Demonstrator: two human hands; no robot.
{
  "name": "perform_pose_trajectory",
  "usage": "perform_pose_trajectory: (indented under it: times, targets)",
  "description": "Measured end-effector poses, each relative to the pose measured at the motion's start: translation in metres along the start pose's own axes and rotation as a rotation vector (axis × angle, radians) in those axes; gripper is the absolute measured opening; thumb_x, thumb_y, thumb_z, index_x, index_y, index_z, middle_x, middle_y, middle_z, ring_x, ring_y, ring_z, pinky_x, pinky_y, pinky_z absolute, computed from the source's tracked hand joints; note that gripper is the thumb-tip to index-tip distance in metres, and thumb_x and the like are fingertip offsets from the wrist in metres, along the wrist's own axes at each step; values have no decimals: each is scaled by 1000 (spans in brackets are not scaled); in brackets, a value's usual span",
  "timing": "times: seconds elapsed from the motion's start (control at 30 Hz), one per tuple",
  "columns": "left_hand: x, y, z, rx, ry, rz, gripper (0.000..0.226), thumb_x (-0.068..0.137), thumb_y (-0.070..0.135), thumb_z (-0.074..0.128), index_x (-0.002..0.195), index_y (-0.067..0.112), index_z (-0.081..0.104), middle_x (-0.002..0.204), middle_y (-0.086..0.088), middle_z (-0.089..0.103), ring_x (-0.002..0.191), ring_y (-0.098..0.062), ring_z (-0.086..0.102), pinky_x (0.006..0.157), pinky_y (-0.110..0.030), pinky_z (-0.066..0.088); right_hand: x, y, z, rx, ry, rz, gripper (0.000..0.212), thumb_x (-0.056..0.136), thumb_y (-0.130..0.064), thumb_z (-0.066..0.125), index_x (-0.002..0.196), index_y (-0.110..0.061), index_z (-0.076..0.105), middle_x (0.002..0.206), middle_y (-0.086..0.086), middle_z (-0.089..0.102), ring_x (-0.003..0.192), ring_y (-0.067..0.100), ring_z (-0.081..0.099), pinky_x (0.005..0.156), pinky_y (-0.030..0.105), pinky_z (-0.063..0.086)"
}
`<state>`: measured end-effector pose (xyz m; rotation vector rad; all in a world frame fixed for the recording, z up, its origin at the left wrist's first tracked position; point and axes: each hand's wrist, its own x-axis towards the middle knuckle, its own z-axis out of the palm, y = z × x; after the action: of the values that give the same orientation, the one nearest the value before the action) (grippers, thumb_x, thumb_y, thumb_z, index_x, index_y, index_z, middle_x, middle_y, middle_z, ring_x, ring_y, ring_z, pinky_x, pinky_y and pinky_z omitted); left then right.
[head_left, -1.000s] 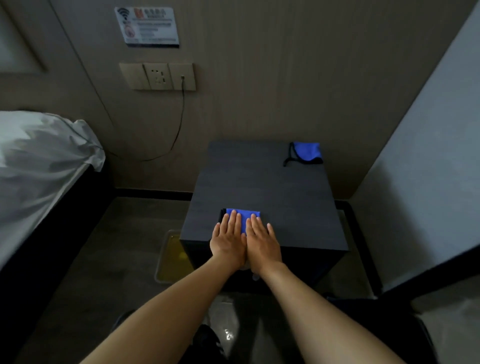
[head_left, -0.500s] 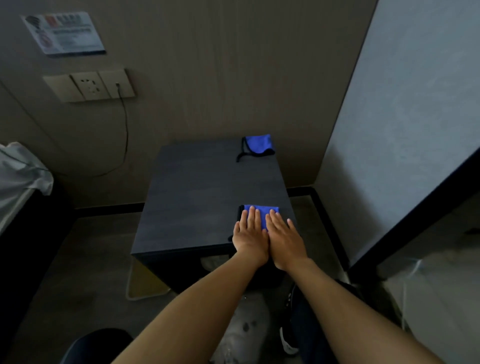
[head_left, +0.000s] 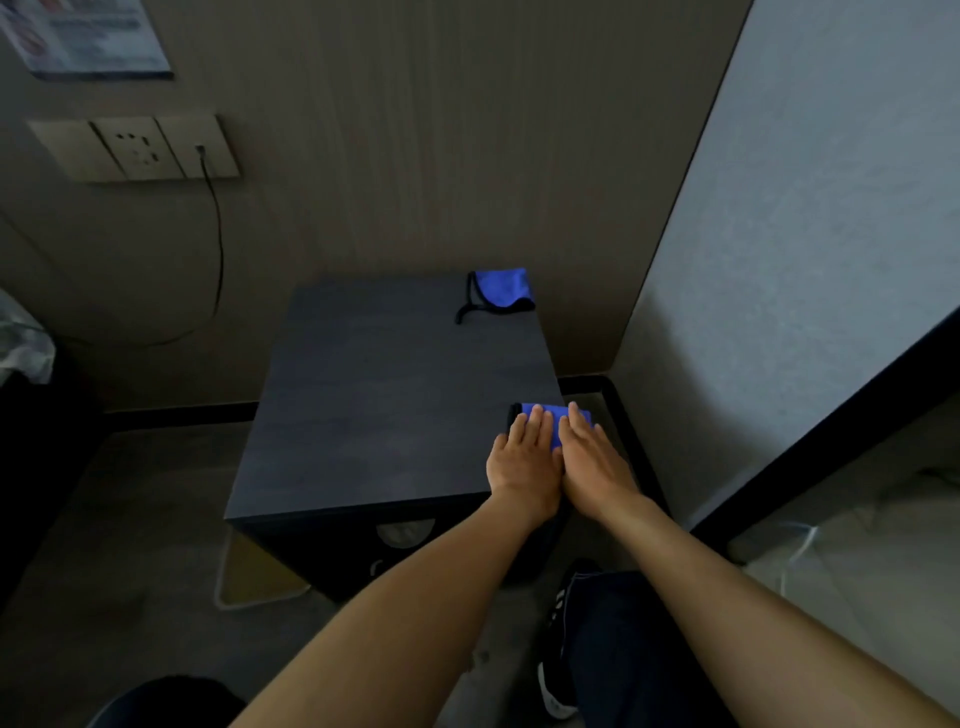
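Both hands lie flat, side by side, on a folded blue cloth (head_left: 555, 422) at the near right corner of the dark bedside cabinet (head_left: 384, 405). The left hand (head_left: 524, 457) has its fingers straight and together, their tips reaching the cloth's far left edge, where a dark trim shows. The right hand (head_left: 592, 457) lies just beside it, fingers likewise straight and pressed down, covering the cloth's right part close to the cabinet's right edge. Only a strip of blue shows beyond and between the fingertips; the rest of the cloth lies beneath the palms.

At the far right corner of the cabinet top, well apart from the hands, rests a second blue cloth with a black edge (head_left: 503, 292), loosely folded. On the wall to the far left is a socket panel (head_left: 140, 148) with a black cable (head_left: 218, 249) hanging from it, and a printed notice (head_left: 88, 36) above. A black shoe (head_left: 558, 644) stands on the floor near the cabinet's front.
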<state>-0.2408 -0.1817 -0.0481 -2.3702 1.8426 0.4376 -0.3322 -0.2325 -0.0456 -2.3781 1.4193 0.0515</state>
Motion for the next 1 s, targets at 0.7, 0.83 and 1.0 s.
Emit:
perform_pose_trajectory:
  times: [0.7, 0.83, 1.0]
  targets:
    - [64, -126, -3, -132, 186, -108, 56, 106, 37, 10, 156, 24, -11, 164, 9, -14, 150, -10, -14, 124, -39, 1, 104, -89, 37, -102, 101, -226, 57, 108, -23, 22, 156, -4, 0, 165, 13, -4, 153, 21, -7, 121, 33, -9]
    - [55, -169, -4, -151, 199, -170, 55, 106, 36, 9, 157, 24, -9, 164, 9, -13, 150, -9, -13, 124, -39, 3, 115, -133, 47, -83, 77, -282, 56, 108, -23, 20, 156, -4, 0, 165, 12, -5, 153, 21, -7, 123, 33, -8]
    - [35, -219, -4, -151, 207, -228, 55, 106, 37, 10, 157, 23, -8, 164, 8, -12, 150, -9, -13, 124, -39, 4, 118, -185, 65, -56, 67, -349, 57, 107, -23, 21, 157, -3, 1, 165, 13, -4, 153, 21, -6, 123, 34, -7]
